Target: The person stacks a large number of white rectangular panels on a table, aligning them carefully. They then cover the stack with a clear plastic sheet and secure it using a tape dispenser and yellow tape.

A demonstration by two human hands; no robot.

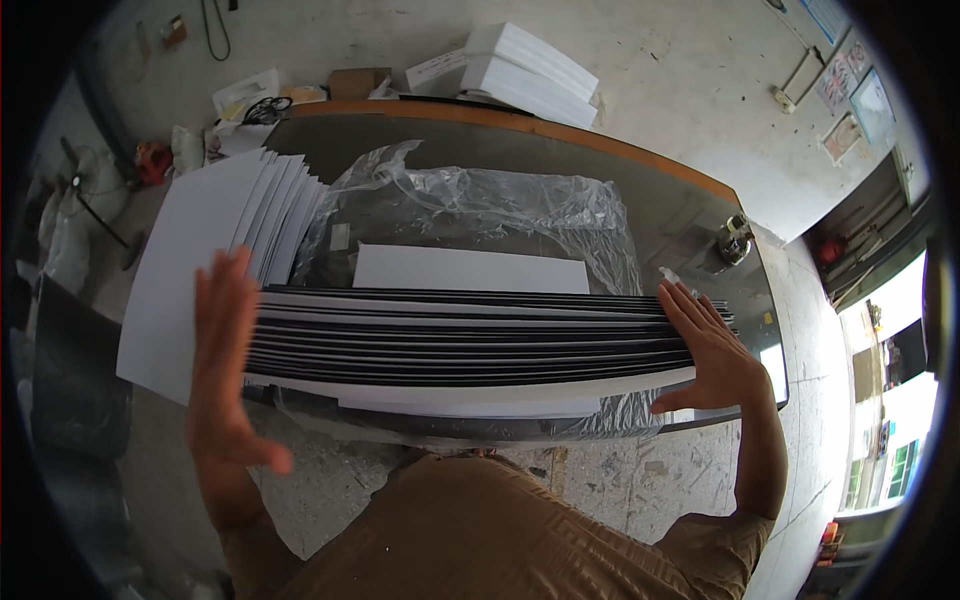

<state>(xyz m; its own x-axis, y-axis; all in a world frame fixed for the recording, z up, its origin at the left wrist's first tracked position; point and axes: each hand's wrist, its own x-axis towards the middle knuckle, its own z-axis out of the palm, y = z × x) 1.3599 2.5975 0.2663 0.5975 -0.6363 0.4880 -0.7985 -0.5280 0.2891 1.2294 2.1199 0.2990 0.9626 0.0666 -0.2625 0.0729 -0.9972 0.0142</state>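
A thick stack of black and white sheets stands on edge in front of me, running from left to right across the table. My right hand lies against the stack's right end, with fingers stretched forward and thumb apart. At the left end my left hand is held upright, palm facing the stack, fingers straight and thumb out; it is slightly blurred, and I cannot tell whether it touches. Under the stack a white sheet shows behind and in front, on clear plastic film.
The dark table has an orange-brown far edge. White sheets are fanned at its left. A small glass-like object stands at the right. Beyond the table lie white panels and a cardboard box.
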